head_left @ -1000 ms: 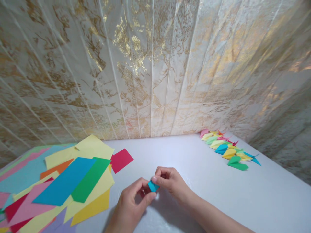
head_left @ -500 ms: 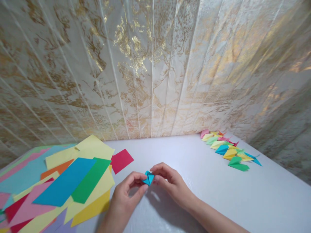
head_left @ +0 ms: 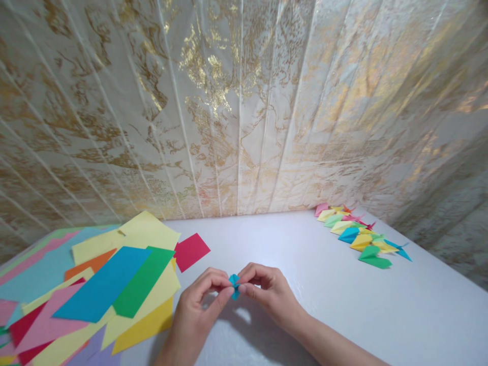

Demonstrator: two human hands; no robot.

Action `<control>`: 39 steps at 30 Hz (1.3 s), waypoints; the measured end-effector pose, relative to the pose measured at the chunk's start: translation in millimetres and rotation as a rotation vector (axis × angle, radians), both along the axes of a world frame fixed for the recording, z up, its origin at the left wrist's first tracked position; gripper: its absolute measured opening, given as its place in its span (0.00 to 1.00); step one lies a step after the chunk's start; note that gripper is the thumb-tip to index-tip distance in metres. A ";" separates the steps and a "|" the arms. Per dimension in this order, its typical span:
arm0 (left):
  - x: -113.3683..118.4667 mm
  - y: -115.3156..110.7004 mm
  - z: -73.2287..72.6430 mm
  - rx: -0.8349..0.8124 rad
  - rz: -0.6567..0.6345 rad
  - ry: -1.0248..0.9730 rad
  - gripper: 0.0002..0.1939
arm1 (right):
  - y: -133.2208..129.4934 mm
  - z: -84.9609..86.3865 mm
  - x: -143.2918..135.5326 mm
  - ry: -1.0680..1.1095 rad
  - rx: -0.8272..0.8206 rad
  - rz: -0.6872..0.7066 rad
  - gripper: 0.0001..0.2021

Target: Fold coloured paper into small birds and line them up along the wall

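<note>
A small folded piece of blue paper (head_left: 234, 280) is held just above the white table, between my two hands. My left hand (head_left: 204, 300) pinches its left side between thumb and fingers. On the other side, my right hand (head_left: 269, 290) grips it with thumb and forefinger. Fingertips cover much of the paper, so only its top and bottom points and a narrow middle show. A red paper square (head_left: 192, 252) lies flat beyond my left hand.
Loose coloured paper sheets (head_left: 143, 284) overlap in a pile on the left. Several folded paper figures (head_left: 375, 257) stand in rows at the back right of the white table (head_left: 362, 310). A gold-patterned curtain (head_left: 229, 127) hangs behind the table's far edge.
My right hand's fingers have come in closer to the left and now pinch the blue paper. The paper appears narrower and more covered by fingertips. The pile and figures have stayed put.
</note>
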State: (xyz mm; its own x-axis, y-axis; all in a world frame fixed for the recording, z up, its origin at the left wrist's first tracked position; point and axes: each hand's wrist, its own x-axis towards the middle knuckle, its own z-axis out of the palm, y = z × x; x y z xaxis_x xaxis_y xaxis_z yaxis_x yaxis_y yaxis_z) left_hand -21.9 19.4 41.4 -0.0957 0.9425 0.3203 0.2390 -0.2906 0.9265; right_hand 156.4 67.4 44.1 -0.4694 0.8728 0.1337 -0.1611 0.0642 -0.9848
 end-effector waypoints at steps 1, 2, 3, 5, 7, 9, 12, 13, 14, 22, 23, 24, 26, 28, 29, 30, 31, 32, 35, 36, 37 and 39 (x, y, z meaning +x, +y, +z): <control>0.4 -0.1 -1.0 -0.015 -0.007 -0.014 0.07 | -0.3 -0.3 -0.8 0.012 -0.021 0.003 0.15; 1.0 -0.2 -2.6 -0.034 -0.014 -0.031 0.08 | -0.7 -0.8 -1.8 0.020 -0.044 0.004 0.16; 1.7 -0.3 -4.5 -0.053 -0.010 -0.052 0.08 | -1.0 -1.3 -2.8 0.028 -0.069 0.003 0.17; 3.4 -0.5 -8.4 -0.083 0.020 -0.108 0.09 | -1.8 -2.6 -4.9 0.061 -0.125 -0.003 0.18; 5.4 -0.9 -10.3 -0.097 0.066 -0.158 0.10 | -2.5 -3.5 -6.7 0.111 -0.175 -0.008 0.19; 7.1 -1.4 -8.9 -0.111 0.091 -0.167 0.12 | -3.3 -3.6 -7.9 0.146 -0.199 -0.011 0.21; 8.3 -2.1 -1.4 -0.152 0.120 -0.147 0.14 | -4.6 -2.9 -8.1 0.144 -0.190 -0.009 0.21; 8.4 -2.1 1.4 -0.169 0.130 -0.146 0.15 | -4.9 -2.7 -7.9 0.140 -0.180 -0.010 0.21; 8.4 -2.0 4.0 -0.187 0.138 -0.148 0.16 | -5.0 -2.7 -7.8 0.134 -0.173 -0.010 0.20; 8.7 1.3 6.5 -0.270 0.099 -0.220 0.19 | -3.8 -8.4 -10.0 0.126 -0.169 0.002 0.18; 9.4 1.6 5.5 -0.257 0.109 -0.230 0.18 | -4.7 -8.4 -11.0 0.101 -0.173 0.018 0.17; 10.3 1.8 4.6 -0.242 0.115 -0.242 0.18 | -6.2 -7.8 -12.2 0.063 -0.157 0.027 0.16; 12.5 1.9 3.1 -0.214 0.117 -0.260 0.17 | -9.8 -5.2 -14.1 -0.016 -0.051 -0.003 0.11; 14.2 1.2 2.0 -0.204 0.102 -0.269 0.16 | -12.5 -2.3 -14.3 -0.063 0.110 -0.074 0.08; 14.7 0.3 1.5 -0.198 0.078 -0.261 0.14 | -12.8 -1.4 -13.3 -0.079 0.182 -0.103 0.06; 14.8 -1.0 1.1 -0.194 0.047 -0.236 0.12 | -12.2 -1.3 -11.7 -0.103 0.240 -0.117 0.06; 14.6 -2.7 0.8 -0.193 0.014 -0.194 0.11 | -10.7 -1.9 -9.4 -0.146 0.291 -0.114 0.06; 14.3 -4.6 0.5 -0.194 -0.016 -0.140 0.10 | -8.4 -3.2 -6.7 -0.209 0.354 -0.109 0.06; 13.7 -9.5 -0.2 -0.220 -0.075 0.002 0.12 | -0.5 -8.3 1.0 -0.526 0.650 -0.116 0.11; 13.7 -10.1 -0.5 -0.231 -0.088 0.018 0.13 | 1.2 -9.4 2.7 -0.646 0.768 -0.131 0.13; 13.7 -9.9 -0.8 -0.240 -0.099 0.021 0.15 | 2.2 -9.7 3.6 -0.749 0.877 -0.147 0.14; 12.8 -7.0 -1.6 -0.272 -0.088 -0.002 0.19 | 1.8 -8.5 4.1 -0.863 1.025 -0.168 0.15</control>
